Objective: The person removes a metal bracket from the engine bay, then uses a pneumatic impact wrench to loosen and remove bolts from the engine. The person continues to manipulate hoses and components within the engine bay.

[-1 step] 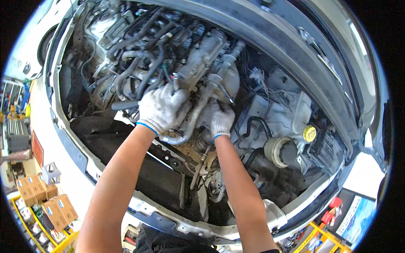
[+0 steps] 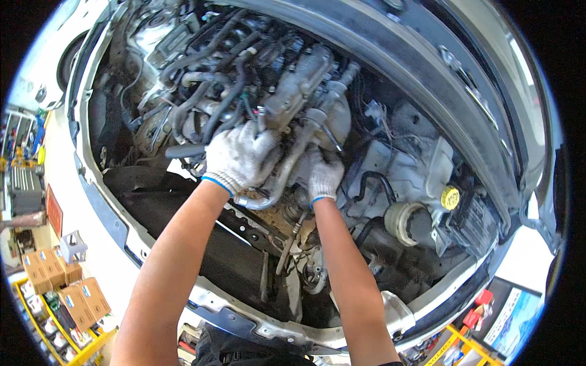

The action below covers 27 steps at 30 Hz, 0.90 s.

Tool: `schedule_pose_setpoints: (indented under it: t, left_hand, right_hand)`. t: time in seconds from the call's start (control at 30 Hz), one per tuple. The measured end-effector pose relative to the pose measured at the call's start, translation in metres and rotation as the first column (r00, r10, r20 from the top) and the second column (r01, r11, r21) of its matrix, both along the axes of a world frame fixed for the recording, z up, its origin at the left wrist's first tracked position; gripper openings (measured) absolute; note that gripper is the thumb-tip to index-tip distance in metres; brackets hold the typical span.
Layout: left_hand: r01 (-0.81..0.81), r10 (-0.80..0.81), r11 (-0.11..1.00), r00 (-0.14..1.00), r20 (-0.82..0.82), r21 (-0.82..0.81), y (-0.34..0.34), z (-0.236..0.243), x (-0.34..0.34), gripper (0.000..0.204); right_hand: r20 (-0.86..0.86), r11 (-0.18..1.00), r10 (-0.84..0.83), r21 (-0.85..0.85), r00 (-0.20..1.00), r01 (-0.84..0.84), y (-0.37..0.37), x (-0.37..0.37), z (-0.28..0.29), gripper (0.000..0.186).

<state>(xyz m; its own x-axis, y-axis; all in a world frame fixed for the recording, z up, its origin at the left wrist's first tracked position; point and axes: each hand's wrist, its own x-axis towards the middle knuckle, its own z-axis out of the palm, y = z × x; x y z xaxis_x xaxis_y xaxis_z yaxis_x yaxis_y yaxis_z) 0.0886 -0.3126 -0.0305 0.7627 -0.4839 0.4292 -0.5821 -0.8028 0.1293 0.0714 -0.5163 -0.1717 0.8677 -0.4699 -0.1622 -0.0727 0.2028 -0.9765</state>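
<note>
Both my hands, in off-white knit gloves with blue cuff edges, are down in a car's engine bay. My left hand (image 2: 240,157) is closed, its fingers bent over parts beside the engine; what it grips is hidden under the glove. A curved metal pipe (image 2: 285,171) runs between the two hands. On the pipe's right side, my right hand (image 2: 325,174) is closed with curled fingers, and whatever they hold is out of sight. Beyond the hands lies a grey metal engine cover (image 2: 300,85). Several dark rubber hoses (image 2: 227,97) bend past my left hand.
To the right are a white plastic tank (image 2: 397,168), a yellow cap (image 2: 450,197) and a round open-topped canister (image 2: 408,223). The raised hood (image 2: 415,64) hangs over the far side. The body's front edge (image 2: 226,318) crosses below my forearms. Cardboard boxes (image 2: 85,302) stand at lower left.
The whole view has shifted slightly, so the engine bay sits a little farther right. Both hands keep their places on the engine parts.
</note>
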Motion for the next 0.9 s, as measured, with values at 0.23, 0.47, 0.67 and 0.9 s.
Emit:
schedule_pose_setpoints:
  t: [0.23, 0.47, 0.67, 0.9]
  left_hand:
    - [0.013, -0.006, 0.999, 0.982, -0.187, 0.036, 0.007, 0.002, -0.001, 0.027]
    - [0.034, -0.049, 0.996, 0.982, -0.182, -0.087, 0.013, 0.001, -0.001, 0.026]
    - [0.044, -0.061, 0.99, 0.99, -0.131, -0.131, 0.015, -0.009, 0.0, 0.023]
    - [0.042, -0.058, 0.991, 0.991, -0.122, -0.124, 0.014, -0.011, 0.001, 0.024]
  right_hand:
    - [-0.153, 0.987, -0.044, -0.161, 0.987, 0.019, -0.006, 0.01, 0.016, 0.022]
    - [-0.167, 0.978, -0.024, -0.206, 0.986, -0.011, -0.018, 0.01, 0.009, 0.025]
    - [-0.133, 0.977, -0.024, -0.214, 0.991, -0.005, -0.004, 0.009, 0.02, 0.029]
    - [-0.12, 0.984, -0.092, -0.162, 0.988, 0.072, 0.007, 0.004, 0.025, 0.027]
